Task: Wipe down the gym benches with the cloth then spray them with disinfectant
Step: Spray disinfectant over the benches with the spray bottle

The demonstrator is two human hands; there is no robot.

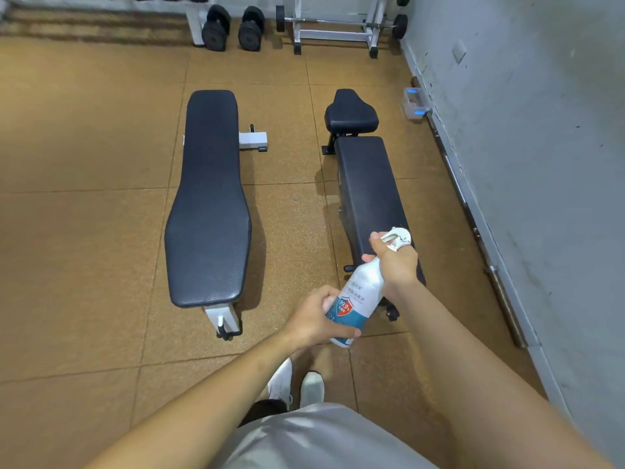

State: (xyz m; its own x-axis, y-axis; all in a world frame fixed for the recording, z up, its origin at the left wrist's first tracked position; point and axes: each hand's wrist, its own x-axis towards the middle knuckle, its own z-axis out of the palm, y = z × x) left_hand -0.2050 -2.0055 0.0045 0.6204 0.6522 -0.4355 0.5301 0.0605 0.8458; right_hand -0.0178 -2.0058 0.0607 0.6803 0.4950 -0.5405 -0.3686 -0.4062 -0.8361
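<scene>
White plastic spray bottle, tilted, sits between both grips. The left grip is wrapped round its base. The right grip is clenched round its neck, just below the spray head. Under and beyond the right grip lies a black padded bench. A second bench lies left of the left grip, apart, on the brown floor.

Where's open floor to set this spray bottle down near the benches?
Bare floor lies between the flat bench and the adjustable bench, and wide floor left of the flat bench. Crowded: the strip between the adjustable bench and the wall, where a barbell lies.
</scene>
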